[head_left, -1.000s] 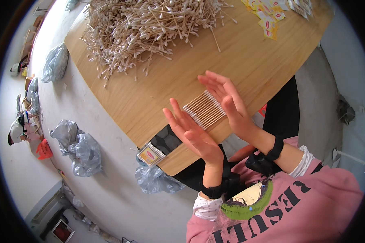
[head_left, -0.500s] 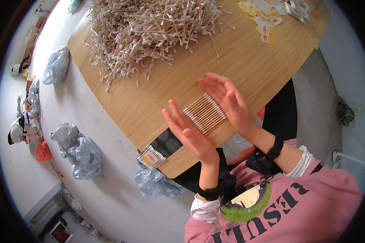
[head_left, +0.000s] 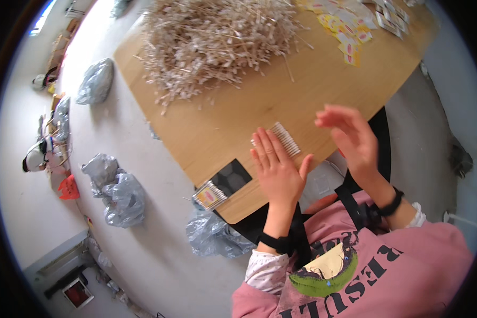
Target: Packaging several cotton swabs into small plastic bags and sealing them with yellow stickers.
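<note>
My left hand [head_left: 276, 168] lies flat, palm down, on a neat row of cotton swabs [head_left: 286, 138] near the front edge of the wooden table [head_left: 233, 114]. Only the white tips of the row show past its fingers. My right hand [head_left: 352, 139] hovers open to the right of the row, fingers spread and blurred, holding nothing. A big loose heap of cotton swabs [head_left: 217, 42] covers the far side of the table.
A small packed box of swabs [head_left: 210, 195] sits on a black pad [head_left: 233, 176] at the table's near left corner. Yellow printed packets [head_left: 350, 32] lie at the far right. Grey plastic bags [head_left: 116, 188] rest on the floor to the left.
Both hands stood edge-on, squeezing the swab row between them. Now my left hand has dropped flat onto the row and my right hand has pulled away to the right.
</note>
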A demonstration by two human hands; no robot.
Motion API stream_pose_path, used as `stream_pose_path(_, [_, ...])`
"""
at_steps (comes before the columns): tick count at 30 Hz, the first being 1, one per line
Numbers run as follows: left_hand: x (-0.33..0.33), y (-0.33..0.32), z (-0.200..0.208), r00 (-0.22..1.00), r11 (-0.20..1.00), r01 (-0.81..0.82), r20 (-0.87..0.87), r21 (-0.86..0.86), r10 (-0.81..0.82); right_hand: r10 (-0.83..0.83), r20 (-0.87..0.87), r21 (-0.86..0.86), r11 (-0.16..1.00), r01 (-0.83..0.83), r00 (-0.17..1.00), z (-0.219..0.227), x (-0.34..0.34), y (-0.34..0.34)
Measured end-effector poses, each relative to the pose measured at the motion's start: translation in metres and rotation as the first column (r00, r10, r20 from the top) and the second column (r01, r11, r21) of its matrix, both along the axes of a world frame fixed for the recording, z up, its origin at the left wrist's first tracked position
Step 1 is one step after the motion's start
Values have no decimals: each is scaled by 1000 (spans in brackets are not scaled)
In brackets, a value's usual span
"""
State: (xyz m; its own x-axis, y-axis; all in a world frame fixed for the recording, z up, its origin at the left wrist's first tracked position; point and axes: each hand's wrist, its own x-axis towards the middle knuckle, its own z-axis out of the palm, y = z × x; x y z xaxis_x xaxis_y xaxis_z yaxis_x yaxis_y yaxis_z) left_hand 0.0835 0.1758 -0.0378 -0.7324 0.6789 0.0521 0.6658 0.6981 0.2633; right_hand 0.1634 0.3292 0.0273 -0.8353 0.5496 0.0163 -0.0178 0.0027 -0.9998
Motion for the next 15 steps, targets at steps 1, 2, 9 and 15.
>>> stream_pose_path(1, [0, -1, -4, 1000, 1000, -4, 13, 7, 4, 72, -112, 62, 996, -66, 991, 19, 4, -4])
stream_pose_path(2, [0, -3, -6, 1000, 1000, -10, 28, 17, 9, 149, -216, 132, 984, -123, 965, 44, 9, -9])
stream_pose_path(9, [7, 0, -6, 1000, 995, -17, 6, 102, 16, -205, -808, -52, 959, 279, 552, 148, 53, -86])
stream_pose_path(15, [3, -6, -15, 997, 996, -43, -64, 74, 48, 120, -956, 248, 819, 517, 268, 181, 95, -102])
